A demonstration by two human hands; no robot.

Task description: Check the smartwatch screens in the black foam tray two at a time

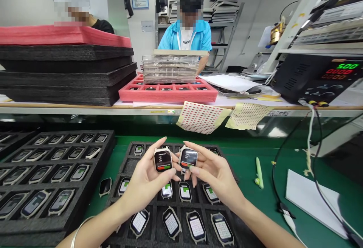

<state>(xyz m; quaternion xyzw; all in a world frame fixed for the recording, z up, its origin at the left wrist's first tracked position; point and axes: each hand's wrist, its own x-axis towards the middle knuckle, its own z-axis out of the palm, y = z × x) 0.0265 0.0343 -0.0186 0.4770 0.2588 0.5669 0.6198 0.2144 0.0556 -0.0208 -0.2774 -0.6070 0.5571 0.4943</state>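
My left hand (153, 172) grips a smartwatch body (163, 160) by its edges, thumb at the lower side. Its dark screen shows white text and a red and green strip. In my right hand (208, 168) is a second smartwatch body (188, 157) with a similar screen, tilted a little. The two watches are held side by side, slightly apart, above a black foam tray (129, 166). Several watches sit in the tray's compartments, many with lit white or green screens, such as one watch (195, 226) at the front. My hands hide part of the back rows.
Another black foam tray (66, 217) of watches stands at left, with a loose watch (105, 186) beside it. A green pen (259, 172), white paper (312, 199) and cables (273, 180) lie right. Above are a shelf edge (85, 110), red foam tray (170, 96) and power supply (317, 78). A person (185, 32) sits opposite.
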